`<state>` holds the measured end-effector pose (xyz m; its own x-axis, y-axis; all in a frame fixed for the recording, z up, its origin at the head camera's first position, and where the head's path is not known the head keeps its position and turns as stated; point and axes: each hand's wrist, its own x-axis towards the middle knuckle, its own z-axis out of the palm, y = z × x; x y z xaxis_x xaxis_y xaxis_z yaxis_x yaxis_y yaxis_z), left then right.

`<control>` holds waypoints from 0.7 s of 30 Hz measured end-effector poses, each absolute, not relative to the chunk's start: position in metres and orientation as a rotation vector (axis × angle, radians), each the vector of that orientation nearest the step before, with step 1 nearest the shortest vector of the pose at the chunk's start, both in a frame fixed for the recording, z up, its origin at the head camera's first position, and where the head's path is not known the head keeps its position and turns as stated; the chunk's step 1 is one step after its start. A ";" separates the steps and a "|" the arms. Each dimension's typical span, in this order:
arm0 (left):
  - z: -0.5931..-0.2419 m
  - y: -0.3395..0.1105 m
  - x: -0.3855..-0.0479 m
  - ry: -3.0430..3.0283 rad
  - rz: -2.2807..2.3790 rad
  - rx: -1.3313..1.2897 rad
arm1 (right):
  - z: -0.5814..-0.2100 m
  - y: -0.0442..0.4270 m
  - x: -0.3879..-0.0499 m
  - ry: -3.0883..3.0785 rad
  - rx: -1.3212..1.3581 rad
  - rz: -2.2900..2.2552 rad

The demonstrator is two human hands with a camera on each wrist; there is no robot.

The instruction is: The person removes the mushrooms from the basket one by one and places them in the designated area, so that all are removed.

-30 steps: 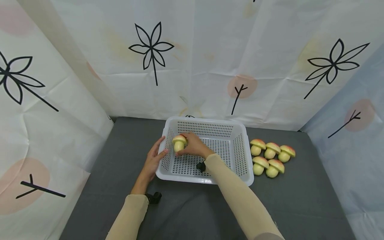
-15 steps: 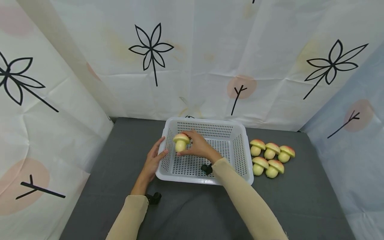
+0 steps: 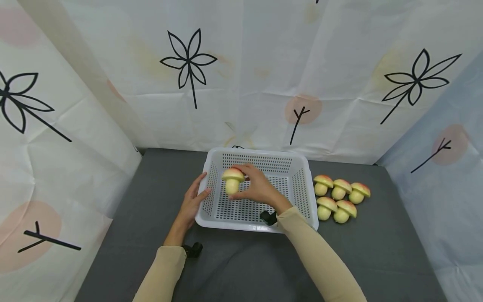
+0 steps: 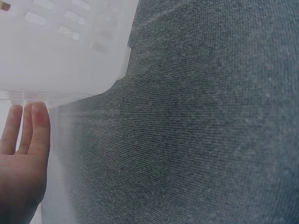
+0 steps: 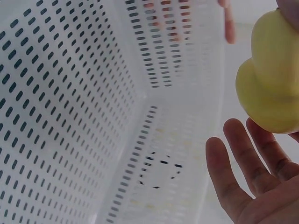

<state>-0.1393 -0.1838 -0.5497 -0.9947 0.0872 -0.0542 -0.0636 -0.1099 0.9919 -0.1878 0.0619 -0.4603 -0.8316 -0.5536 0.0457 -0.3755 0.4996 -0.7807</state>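
Observation:
A toy mushroom (image 3: 232,181) with a yellow stem and a red-topped cap is pinched between the thumb and fingers of my right hand (image 3: 257,185), above the left part of a white plastic basket (image 3: 260,227). The right wrist view has the mushroom (image 5: 273,74) at its right edge, level with the basket's rim or higher; some fingers stretch out free below it. My left hand (image 3: 191,205) rests against the basket's left side. Its straight fingers (image 4: 39,123) touch the outer wall in the left wrist view.
Several similar toy mushrooms (image 3: 341,205) lie in two rows on the grey tabletop (image 3: 385,251), right of the basket. A patterned white cloth (image 3: 249,84) hangs behind the table and along both sides.
My right hand has drawn a little to the right with the mushroom, away from the basket's left wall. My left hand stays at the basket's side.

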 end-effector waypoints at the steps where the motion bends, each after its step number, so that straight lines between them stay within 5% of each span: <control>1: -0.550 -0.184 -0.139 2.023 2.269 0.027 | -0.459 0.063 -0.187 2.541 -0.808 -1.241; 21: -0.548 -0.183 -0.139 2.009 2.271 0.005 | -0.438 0.100 -0.163 2.583 -0.928 -1.391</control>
<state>-0.1387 -0.1832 -0.5480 -0.9940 0.0839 -0.0700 -0.0797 -0.1183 0.9898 -0.1627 0.1005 -0.4384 -0.8163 -0.5349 0.2180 -0.4764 0.4100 -0.7778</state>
